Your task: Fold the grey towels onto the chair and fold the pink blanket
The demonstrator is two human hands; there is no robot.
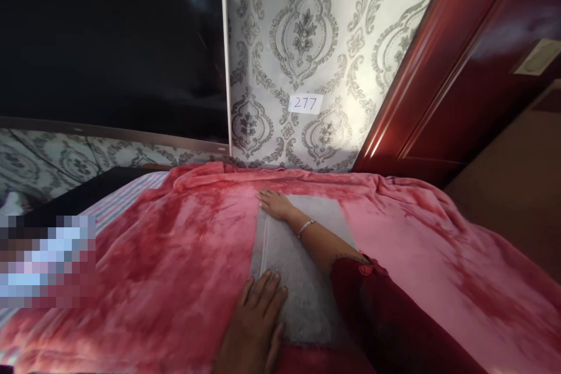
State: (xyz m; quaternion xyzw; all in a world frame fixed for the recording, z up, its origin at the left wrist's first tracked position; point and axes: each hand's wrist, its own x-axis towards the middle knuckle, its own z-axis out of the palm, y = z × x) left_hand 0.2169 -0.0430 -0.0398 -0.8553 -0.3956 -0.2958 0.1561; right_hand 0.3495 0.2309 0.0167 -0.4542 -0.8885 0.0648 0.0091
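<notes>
A grey, soft-looking folded cloth (307, 269) lies flat on the pink plush blanket (175, 280), longer from near to far than it is wide. My left hand (258, 315) rests palm down along its near left edge, fingers stretched out over the grey fabric and the pink beside it. Farther off, my right hand (276, 204) lies flat at the far left corner, its fingertips reaching past the border onto the blanket. A silver bracelet (305, 228) circles the right wrist, and the right forearm crosses the cloth. Neither hand grips anything. What kind of item the cloth is, I cannot tell.
Beyond the blanket stands a wall with grey patterned paper and a paper label (305, 103) reading 277. A large dark television screen (114, 47) is at the left, a dark red door frame (407, 64) at the right. Striped fabric (127, 198) shows under the blanket.
</notes>
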